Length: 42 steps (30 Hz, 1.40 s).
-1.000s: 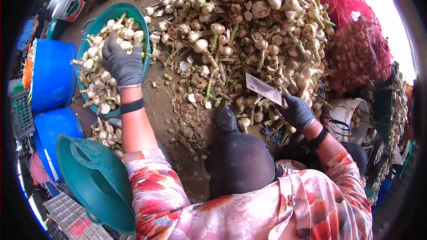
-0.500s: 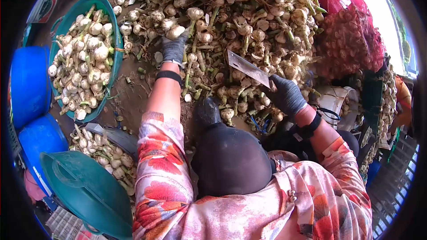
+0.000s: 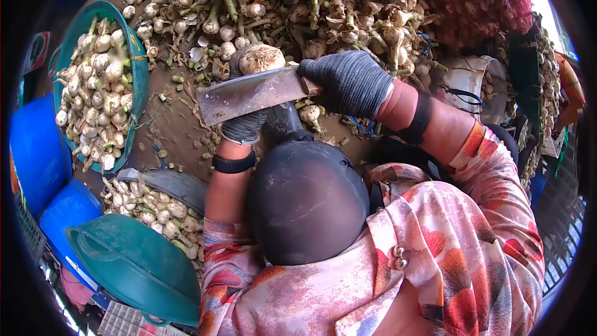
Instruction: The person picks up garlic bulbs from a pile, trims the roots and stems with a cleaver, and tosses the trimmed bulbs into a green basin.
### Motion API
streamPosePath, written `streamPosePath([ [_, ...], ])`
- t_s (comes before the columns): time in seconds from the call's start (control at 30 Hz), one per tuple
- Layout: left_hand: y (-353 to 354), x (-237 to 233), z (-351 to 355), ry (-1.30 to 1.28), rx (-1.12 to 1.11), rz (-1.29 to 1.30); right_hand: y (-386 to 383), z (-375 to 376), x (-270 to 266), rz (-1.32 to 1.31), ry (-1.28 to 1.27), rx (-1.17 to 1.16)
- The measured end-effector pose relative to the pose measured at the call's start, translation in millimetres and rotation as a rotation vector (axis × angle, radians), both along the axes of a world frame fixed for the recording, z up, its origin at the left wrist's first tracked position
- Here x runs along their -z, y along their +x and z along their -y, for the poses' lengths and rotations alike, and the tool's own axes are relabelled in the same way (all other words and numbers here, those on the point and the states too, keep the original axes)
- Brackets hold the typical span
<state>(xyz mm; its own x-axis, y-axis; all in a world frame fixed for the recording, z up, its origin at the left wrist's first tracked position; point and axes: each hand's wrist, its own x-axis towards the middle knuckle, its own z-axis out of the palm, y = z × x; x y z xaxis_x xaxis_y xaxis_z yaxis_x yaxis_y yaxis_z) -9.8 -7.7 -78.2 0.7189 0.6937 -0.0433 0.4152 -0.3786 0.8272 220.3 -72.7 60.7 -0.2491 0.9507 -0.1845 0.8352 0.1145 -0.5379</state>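
My left hand (image 3: 244, 128), in a grey knit glove, is closed around a large pale garlic bulb (image 3: 262, 59) in front of my knees. My right hand (image 3: 349, 82), also gloved, grips the handle of a broad cleaver (image 3: 249, 94). The cleaver's blade lies across the near side of the bulb and hides much of my left hand. Just beyond both hands spreads a big heap of garlic bulbs (image 3: 298, 9) with cut stems and roots.
On the left stands a green basket (image 3: 142, 74) full of trimmed garlic. Nearer are blue tubs (image 3: 38, 143), an upturned-looking green basin (image 3: 134, 261) and more garlic (image 3: 158, 211). A red mesh sack (image 3: 479, 6) and a white bucket (image 3: 463, 78) are at right. Stem scraps litter the ground.
My left hand has drawn back toward my body with the bulb from the heap. My right hand has brought the cleaver leftward and down to the bulb. The view has shifted slightly.
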Motion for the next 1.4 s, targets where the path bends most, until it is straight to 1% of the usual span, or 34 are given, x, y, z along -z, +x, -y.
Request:
streamPosePath([
  [0.1, -1.3, -9.3, 8.4, -0.021, 0.007, 0.012, -3.1, 7.3, 4.5, 0.035, -0.032, 0.014],
  [0.2, -3.6, -14.3, 16.9, 0.062, -0.006, 0.031, -1.2, 11.6, 17.4, 0.082, -0.056, 0.026],
  [0.27, -5.5, -15.4, 22.1, 0.232, -0.001, 0.031, 2.6, 14.6, 28.9, 0.109, -0.058, 0.048],
  [0.33, -8.6, -16.8, 24.1, 0.463, 0.002, 0.012, 6.7, 17.2, 40.5, 0.076, -0.019, 0.044],
  [0.37, -10.8, -20.5, 24.9, 0.519, -0.002, 0.008, 7.6, 16.9, 42.7, 0.058, 0.002, 0.039],
  [0.4, -7.7, -33.6, 24.9, 0.308, -0.053, 0.068, 6.6, 15.9, 38.4, 0.071, -0.001, 0.023],
  [0.47, -10.0, -54.1, 24.0, -0.024, -0.172, 0.051, 4.9, 13.8, 38.1, 0.078, 0.017, 0.005],
  [0.5, -10.2, -61.7, 24.2, -0.082, -0.179, 0.032, 3.5, 12.9, 36.6, 0.082, 0.024, 0.001],
  [0.53, -10.2, -64.9, 25.0, -0.050, -0.132, 0.006, 1.1, 11.0, 34.1, 0.104, -0.019, -0.004],
  [0.57, -12.8, -61.7, 22.7, 0.112, -0.055, 0.049, -1.9, 11.2, 34.0, 0.094, -0.019, 0.014],
  [0.6, -11.2, -68.8, 18.1, 0.281, 0.010, 0.092, -1.4, 12.3, 36.1, 0.090, -0.006, 0.027],
  [0.63, -9.6, -82.0, 21.9, 0.211, -0.098, 0.145, 2.3, 12.0, 41.4, 0.084, 0.016, 0.043],
  [0.67, -3.9, -106.7, 23.5, 0.141, -0.207, 0.211, 18.3, 12.3, 65.1, -0.016, 0.055, 0.323],
  [0.7, 1.5, -132.9, 25.9, 0.075, -0.314, 0.285, 52.8, 5.2, 83.5, 0.178, -0.064, 0.492],
  [0.73, -10.1, -131.1, 18.3, 0.486, -0.171, 0.211, 72.5, 6.5, 77.0, 0.106, -0.123, 0.562],
  [0.77, -16.3, -133.1, 19.1, 0.221, -0.283, 0.304, 73.4, 4.7, 62.1, 0.029, -0.015, 0.554],
  [0.8, -13.0, -128.4, 11.9, 0.222, -0.264, 0.357, 74.3, 4.1, 55.2, -0.016, 0.014, 0.493],
  [0.83, -6.5, -128.7, 14.1, 0.008, -0.359, 0.367, 64.3, 4.4, 53.0, -0.311, -0.025, 0.524],
  [0.87, 3.7, -127.7, 16.3, -0.053, -0.402, 0.358, 43.9, -1.5, 25.5, -0.532, -0.180, 0.536],
  [0.9, 11.0, -141.4, 9.5, 0.006, -0.318, 0.346, 30.5, -2.4, 45.3, -0.694, -0.107, 0.535],
  [0.93, 19.4, -147.3, -0.4, 0.261, -0.217, 0.280, 22.9, -0.1, 59.4, -1.024, -0.282, 0.477],
  [0.97, 27.2, -150.5, -5.0, 0.498, -0.117, 0.204, 10.0, -2.3, 58.9, -1.319, -0.495, 0.450],
  [1.0, 31.8, -149.2, 0.2, 0.576, -0.093, 0.086, -4.9, -4.8, 33.9, -1.429, -0.543, 0.456],
  [1.03, 31.2, -148.6, 1.0, 0.590, -0.070, 0.077, -17.0, -3.7, 9.7, -1.531, -0.603, 0.468],
  [1.07, 27.9, -144.5, 2.0, 0.540, -0.132, 0.147, -12.6, -3.3, 17.0, -1.370, -0.554, 0.399],
  [1.1, 23.1, -136.0, -0.3, 0.485, -0.187, 0.220, -15.0, -1.1, 13.2, -1.325, -0.475, 0.500],
  [1.13, 14.6, -118.9, -2.9, 0.368, -0.224, 0.330, -14.9, -0.7, 5.3, -1.276, -0.358, 0.446],
  [1.17, 14.1, -105.7, 1.0, -0.068, -0.342, 0.398, -15.2, -1.2, -12.6, -1.214, -0.270, 0.421],
  [1.2, 18.0, -105.3, -1.5, -0.641, -0.413, 0.630, -16.2, 1.2, -8.1, -1.174, -0.281, 0.459],
  [1.23, 22.5, -116.6, 1.7, -1.041, -0.351, 0.716, -12.9, 9.4, 36.1, -0.915, -0.137, 0.430],
  [1.27, 27.0, -127.4, 5.5, -1.440, -0.354, 0.744, -16.7, 6.3, -1.0, -0.839, -0.188, 0.377],
  [1.3, 30.7, -101.4, 4.8, -1.169, -0.334, 0.617, -15.2, 9.9, 17.3, -0.765, -0.104, 0.325],
  [1.37, 36.3, -58.8, -3.9, -0.982, -0.222, 0.609, -1.8, 10.1, 10.7, -0.633, -0.062, 0.254],
  [1.4, 30.8, -59.7, -0.3, -0.641, -0.222, 0.372, 10.4, 10.5, 2.6, -0.477, -0.043, 0.207],
])
